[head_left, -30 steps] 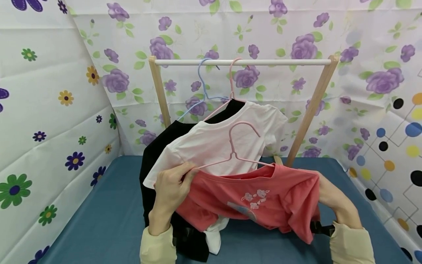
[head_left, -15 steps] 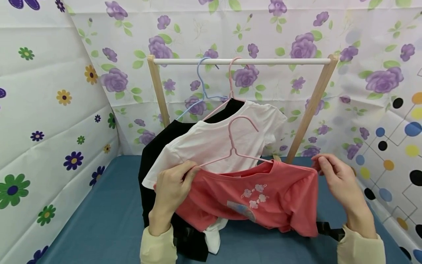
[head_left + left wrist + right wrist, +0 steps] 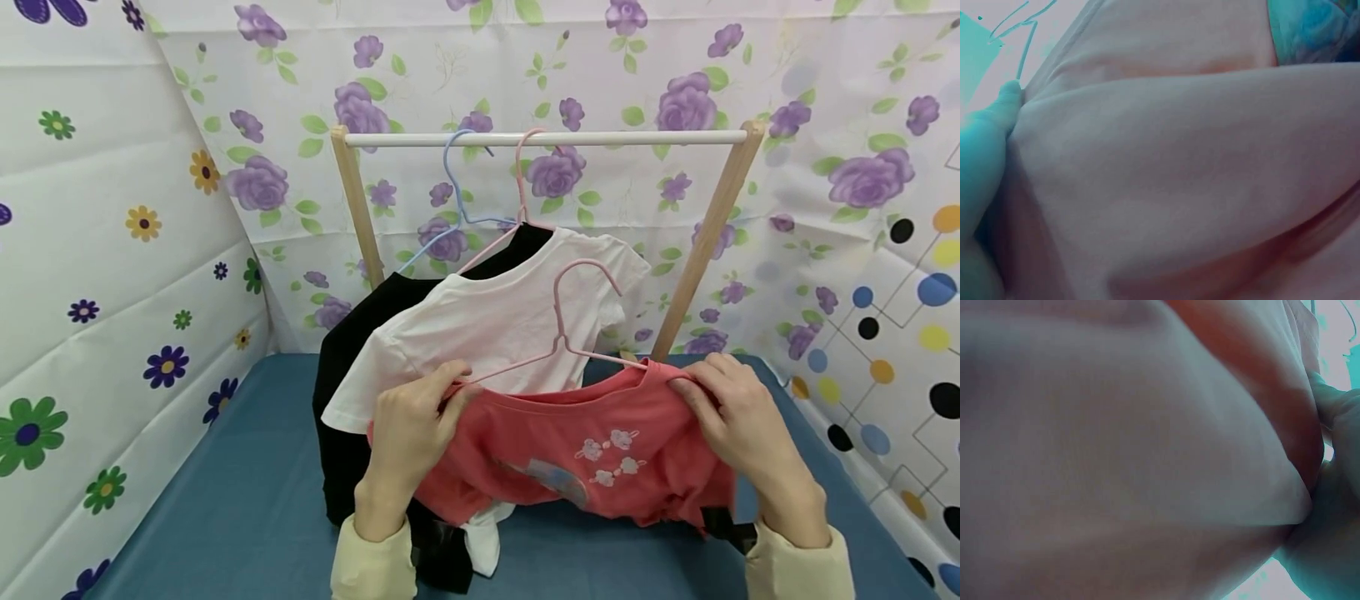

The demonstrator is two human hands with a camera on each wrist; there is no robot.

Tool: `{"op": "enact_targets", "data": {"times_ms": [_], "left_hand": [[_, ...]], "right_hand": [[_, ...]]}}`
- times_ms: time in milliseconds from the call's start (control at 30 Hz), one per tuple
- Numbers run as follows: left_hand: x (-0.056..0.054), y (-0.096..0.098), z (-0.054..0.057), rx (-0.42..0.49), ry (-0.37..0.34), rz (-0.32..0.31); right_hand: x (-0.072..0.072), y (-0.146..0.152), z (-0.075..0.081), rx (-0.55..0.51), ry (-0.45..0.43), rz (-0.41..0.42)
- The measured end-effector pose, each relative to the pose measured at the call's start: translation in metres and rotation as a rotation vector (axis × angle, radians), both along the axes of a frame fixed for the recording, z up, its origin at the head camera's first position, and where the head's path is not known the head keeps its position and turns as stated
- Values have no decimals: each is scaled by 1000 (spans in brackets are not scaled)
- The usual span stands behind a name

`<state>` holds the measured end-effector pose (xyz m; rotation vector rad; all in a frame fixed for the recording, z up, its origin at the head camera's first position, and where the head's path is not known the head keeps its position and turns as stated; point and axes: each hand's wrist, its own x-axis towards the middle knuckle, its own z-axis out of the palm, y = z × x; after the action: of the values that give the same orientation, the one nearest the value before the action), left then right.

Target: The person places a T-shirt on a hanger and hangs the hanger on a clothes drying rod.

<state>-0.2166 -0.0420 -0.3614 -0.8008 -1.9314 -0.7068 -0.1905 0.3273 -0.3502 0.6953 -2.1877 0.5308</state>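
Note:
A coral-red T-shirt (image 3: pixel 525 442) with white flowers on its chest is on a pink hanger (image 3: pixel 559 321), whose hook stands up free of the rod. My left hand (image 3: pixel 411 442) pinches the shirt's left shoulder, together with the hanger's arm as far as I can see. At the other shoulder, my right hand (image 3: pixel 746 425) pinches the cloth between thumb and fingers. Folds of the shirt (image 3: pixel 1179 162) fill the left wrist view, the thumb at its left edge. In the right wrist view, cloth hides most of the scene and the hand (image 3: pixel 1342 456) shows at the right.
Behind the shirt stands a clothes rack with a white rod (image 3: pixel 630 138) and wooden posts (image 3: pixel 708 242). From it hang a black garment (image 3: pixel 341 375) on a blue hanger (image 3: pixel 454 179) and a white T-shirt (image 3: pixel 495 317) on a pink one. Blue cloth (image 3: pixel 240 483) covers the table.
My right hand came out from behind or inside the shirt's right sleeve, moved off to the right, then took hold of that shoulder. The shirt and hanger shifted slightly right.

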Motion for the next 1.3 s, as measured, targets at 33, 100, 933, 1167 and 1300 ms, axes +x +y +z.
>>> {"op": "enact_targets", "data": {"times_ms": [33,100,933,1167,1300], "left_hand": [[0,0,0,-3,-13,4],[1,-1,-1,-12,-55,14],[-11,-32,-5,9,-121,-34],[-7,-34,-1,74,-40,-19],[-5,-36,-1,102,-25,-7]], "right_hand": [[0,2,0,-2,2,-7],[-1,5,-1,-12,-1,-14],[-10,30,-15,-214,-25,-36],[-20,37,-25,-276,-37,3],[-23,39,-28,-284,-43,18]]}}
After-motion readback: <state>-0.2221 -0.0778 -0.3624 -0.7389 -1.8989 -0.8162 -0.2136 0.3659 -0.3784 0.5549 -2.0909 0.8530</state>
